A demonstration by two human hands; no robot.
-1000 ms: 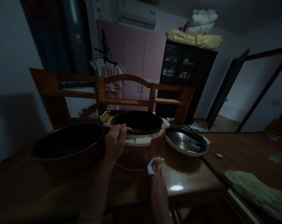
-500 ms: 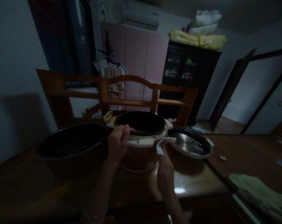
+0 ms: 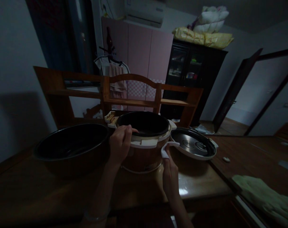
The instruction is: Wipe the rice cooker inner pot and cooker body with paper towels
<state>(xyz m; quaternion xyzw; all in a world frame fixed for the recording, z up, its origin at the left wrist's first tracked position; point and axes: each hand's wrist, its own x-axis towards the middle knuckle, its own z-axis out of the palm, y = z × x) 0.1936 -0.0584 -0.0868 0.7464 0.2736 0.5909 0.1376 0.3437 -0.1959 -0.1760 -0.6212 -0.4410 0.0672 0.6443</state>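
Note:
A round cooker [image 3: 144,158] with a white rim and a dark inside stands on the wooden table. My left hand [image 3: 120,142] is at its left front rim, fingers closed over the edge with one finger pointing inward. My right hand [image 3: 170,174] pinches a white cloth [image 3: 166,151] just right of the cooker's front. Behind that cloth lies a round lid [image 3: 191,145], its metal inner side facing up. A large dark pot [image 3: 72,145] sits left of my left hand.
A wooden shelf frame [image 3: 132,103] rises along the table's back edge. At the right, a pale green cloth [image 3: 265,196] and a small white object [image 3: 226,159] lie on a brown surface. A wall [image 3: 20,110] borders the left side.
My right hand has shifted slightly to the right with the white cloth. My left hand stays at the cooker's rim. The whole view has moved a little.

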